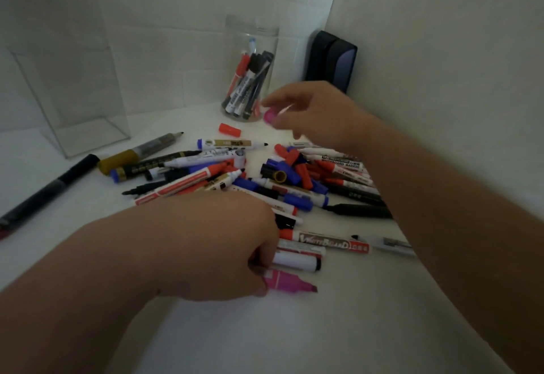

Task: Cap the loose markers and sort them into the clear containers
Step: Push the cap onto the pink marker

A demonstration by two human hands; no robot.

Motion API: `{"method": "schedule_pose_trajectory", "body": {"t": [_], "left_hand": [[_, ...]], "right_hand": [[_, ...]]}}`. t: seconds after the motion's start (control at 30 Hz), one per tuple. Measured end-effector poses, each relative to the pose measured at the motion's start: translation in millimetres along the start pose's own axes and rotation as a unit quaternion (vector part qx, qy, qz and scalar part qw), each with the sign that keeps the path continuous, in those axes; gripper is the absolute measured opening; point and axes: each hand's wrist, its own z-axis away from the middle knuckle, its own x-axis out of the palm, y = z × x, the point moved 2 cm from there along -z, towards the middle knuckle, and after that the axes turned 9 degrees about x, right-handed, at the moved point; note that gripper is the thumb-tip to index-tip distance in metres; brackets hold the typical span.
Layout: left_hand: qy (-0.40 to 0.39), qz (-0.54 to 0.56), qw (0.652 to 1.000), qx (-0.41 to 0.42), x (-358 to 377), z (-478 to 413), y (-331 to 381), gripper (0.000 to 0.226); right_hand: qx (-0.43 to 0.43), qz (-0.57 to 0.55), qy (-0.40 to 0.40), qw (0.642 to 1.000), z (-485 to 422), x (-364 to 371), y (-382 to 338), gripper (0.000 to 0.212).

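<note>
A heap of loose markers (206, 173) and caps (294, 167) in red, blue, black and gold covers the white table (323, 329). My left hand (223, 244) grips a pink marker (290, 284) low over the table, its uncapped tip pointing right. Farther back, my right hand (312, 111) pinches a pink cap (270, 115) in the air, close to the round clear jar (251, 67), which holds several capped markers. A square clear container (73, 85) stands at the back left and looks empty.
A dark eraser block (331, 60) leans in the wall corner behind my right hand. One red cap (229, 129) lies alone in front of the jar. A long black marker (50, 188) lies at the far left. White walls close the back and right.
</note>
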Motion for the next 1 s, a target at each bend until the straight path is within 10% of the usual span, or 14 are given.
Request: {"method": "schedule_pose_trajectory", "body": {"t": [0.1,0.27,0.43,1.0], "left_hand": [[0.099,-0.008,0.995,-0.007,-16,-5,7,0.034],[0.279,0.104,0.954,-0.026,-32,-12,24,0.026],[0.408,0.208,0.884,-0.09,-32,-14,27,0.033],[0.464,0.049,0.867,-0.177,-17,-49,11,0.038]], "right_hand": [[0.08,-0.347,-0.063,0.932,27,-17,16,0.024],[0.084,-0.512,-0.108,0.848,60,-30,24,0.026],[0.043,-0.53,-0.016,0.846,74,-39,34,0.036],[-0.035,-0.449,0.058,0.891,70,-27,51,0.012]]}}
